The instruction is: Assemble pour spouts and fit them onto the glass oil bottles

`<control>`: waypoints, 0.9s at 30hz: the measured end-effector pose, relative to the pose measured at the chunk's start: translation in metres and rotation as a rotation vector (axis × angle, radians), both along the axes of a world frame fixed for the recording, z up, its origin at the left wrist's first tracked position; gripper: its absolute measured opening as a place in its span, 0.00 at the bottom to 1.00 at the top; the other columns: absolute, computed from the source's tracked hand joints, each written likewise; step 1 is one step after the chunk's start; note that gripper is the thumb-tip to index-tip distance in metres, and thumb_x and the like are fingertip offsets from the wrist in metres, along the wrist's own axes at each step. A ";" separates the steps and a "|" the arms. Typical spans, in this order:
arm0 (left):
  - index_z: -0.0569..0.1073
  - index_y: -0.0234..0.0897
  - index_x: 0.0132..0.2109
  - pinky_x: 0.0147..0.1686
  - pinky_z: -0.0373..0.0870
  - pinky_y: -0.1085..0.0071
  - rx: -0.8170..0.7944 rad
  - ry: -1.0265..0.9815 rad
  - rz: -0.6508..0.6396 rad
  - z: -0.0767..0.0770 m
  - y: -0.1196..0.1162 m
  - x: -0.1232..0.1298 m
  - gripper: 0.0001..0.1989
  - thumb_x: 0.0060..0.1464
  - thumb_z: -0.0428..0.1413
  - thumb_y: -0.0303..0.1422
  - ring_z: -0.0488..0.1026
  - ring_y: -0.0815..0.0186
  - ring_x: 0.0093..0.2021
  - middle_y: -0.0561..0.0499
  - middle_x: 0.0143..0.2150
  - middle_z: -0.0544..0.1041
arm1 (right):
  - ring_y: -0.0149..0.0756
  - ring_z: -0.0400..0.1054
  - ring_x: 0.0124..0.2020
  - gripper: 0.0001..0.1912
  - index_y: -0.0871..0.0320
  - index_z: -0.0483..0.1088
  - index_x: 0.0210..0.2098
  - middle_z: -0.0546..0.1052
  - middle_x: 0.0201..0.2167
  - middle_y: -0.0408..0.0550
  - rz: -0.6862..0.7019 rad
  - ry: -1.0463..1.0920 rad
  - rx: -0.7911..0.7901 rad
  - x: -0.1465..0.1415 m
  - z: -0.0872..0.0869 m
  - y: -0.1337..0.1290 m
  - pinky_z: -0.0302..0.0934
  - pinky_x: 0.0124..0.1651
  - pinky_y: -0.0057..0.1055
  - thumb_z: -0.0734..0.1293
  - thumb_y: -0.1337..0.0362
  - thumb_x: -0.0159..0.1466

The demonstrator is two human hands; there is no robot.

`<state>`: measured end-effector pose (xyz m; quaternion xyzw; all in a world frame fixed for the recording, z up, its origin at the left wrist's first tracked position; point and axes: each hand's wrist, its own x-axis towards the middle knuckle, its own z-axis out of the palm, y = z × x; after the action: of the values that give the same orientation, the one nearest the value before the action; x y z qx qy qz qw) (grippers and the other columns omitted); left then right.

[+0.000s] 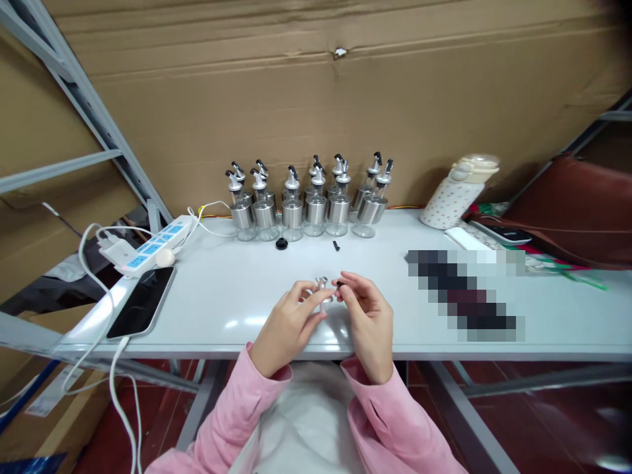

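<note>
Between the fingers of my left hand [295, 324] is a silver pourer spout [322, 283], held just above the table near its front edge. My right hand [369, 317] pinches a small black part [340, 284] close beside the spout. Beyond my hands, a round black stopper [281, 243] and a small black lever piece [336, 245] lie on the table. Behind them stand several glass oil bottles [315, 214] with steel sleeves and silver pourers with black levers.
A phone [143, 301] and a white power strip [158, 247] with cables are on the left. To the right stand a dotted white flask [449, 201] and a brown leather bag [573, 210]. Cardboard [276, 85] lines the back of the white table [212, 289]. One patch on the right is pixelated.
</note>
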<state>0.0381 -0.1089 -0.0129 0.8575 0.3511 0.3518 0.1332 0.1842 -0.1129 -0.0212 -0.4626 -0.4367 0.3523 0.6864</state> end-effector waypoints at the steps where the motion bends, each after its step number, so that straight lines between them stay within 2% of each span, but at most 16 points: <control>1: 0.63 0.43 0.57 0.48 0.70 0.64 0.002 0.003 -0.002 0.000 0.000 0.000 0.17 0.62 0.47 0.31 0.68 0.64 0.45 0.46 0.47 0.64 | 0.32 0.71 0.31 0.11 0.56 0.72 0.39 0.78 0.32 0.45 -0.003 0.012 0.001 0.000 0.000 0.000 0.66 0.39 0.32 0.67 0.61 0.58; 5: 0.65 0.44 0.58 0.47 0.70 0.64 0.025 0.013 0.003 0.000 0.000 0.000 0.18 0.61 0.48 0.29 0.67 0.65 0.43 0.47 0.44 0.62 | 0.32 0.69 0.28 0.10 0.58 0.73 0.33 0.77 0.27 0.45 0.018 -0.034 -0.006 0.000 0.002 -0.002 0.66 0.36 0.32 0.66 0.58 0.59; 8: 0.64 0.44 0.58 0.47 0.70 0.63 0.017 0.018 0.018 0.000 0.000 0.000 0.19 0.61 0.48 0.29 0.66 0.64 0.44 0.47 0.43 0.62 | 0.31 0.66 0.26 0.11 0.58 0.74 0.33 0.74 0.23 0.44 -0.008 -0.093 -0.012 0.001 0.003 -0.003 0.64 0.33 0.30 0.65 0.56 0.60; 14: 0.60 0.38 0.54 0.44 0.71 0.64 0.001 -0.091 0.015 -0.001 -0.001 0.000 0.15 0.61 0.49 0.31 0.68 0.64 0.43 0.45 0.46 0.64 | 0.32 0.68 0.27 0.11 0.58 0.73 0.34 0.77 0.27 0.46 -0.003 -0.088 -0.003 0.000 0.003 -0.003 0.65 0.34 0.32 0.66 0.57 0.59; 16: 0.61 0.38 0.51 0.44 0.72 0.64 -0.003 -0.077 0.019 -0.001 -0.001 0.000 0.12 0.60 0.50 0.31 0.69 0.64 0.43 0.45 0.46 0.65 | 0.32 0.69 0.27 0.11 0.58 0.73 0.33 0.76 0.26 0.46 -0.003 -0.085 0.001 0.000 0.003 -0.003 0.65 0.34 0.32 0.66 0.57 0.59; 19: 0.63 0.38 0.50 0.47 0.71 0.63 -0.009 -0.042 0.016 0.000 0.000 0.000 0.11 0.60 0.50 0.30 0.69 0.62 0.47 0.44 0.47 0.65 | 0.32 0.68 0.27 0.12 0.58 0.72 0.31 0.74 0.23 0.44 -0.013 -0.096 -0.005 0.000 0.003 -0.003 0.64 0.32 0.30 0.65 0.55 0.59; 24: 0.64 0.39 0.51 0.50 0.69 0.64 0.002 -0.019 -0.035 0.000 -0.001 0.000 0.12 0.60 0.48 0.26 0.69 0.62 0.51 0.45 0.50 0.70 | 0.30 0.66 0.27 0.11 0.58 0.73 0.32 0.73 0.25 0.44 -0.049 -0.115 -0.001 0.002 0.001 -0.002 0.63 0.33 0.29 0.64 0.57 0.61; 27: 0.65 0.39 0.51 0.49 0.69 0.65 0.035 -0.019 -0.043 0.001 -0.001 0.001 0.12 0.60 0.48 0.26 0.70 0.63 0.50 0.45 0.49 0.72 | 0.33 0.69 0.32 0.09 0.57 0.74 0.35 0.76 0.33 0.47 -0.026 -0.139 0.027 0.002 0.000 -0.001 0.65 0.38 0.32 0.65 0.59 0.60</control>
<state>0.0389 -0.1102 -0.0123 0.8637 0.3250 0.3629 0.1290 0.1858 -0.1144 -0.0208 -0.4822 -0.4822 0.3044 0.6651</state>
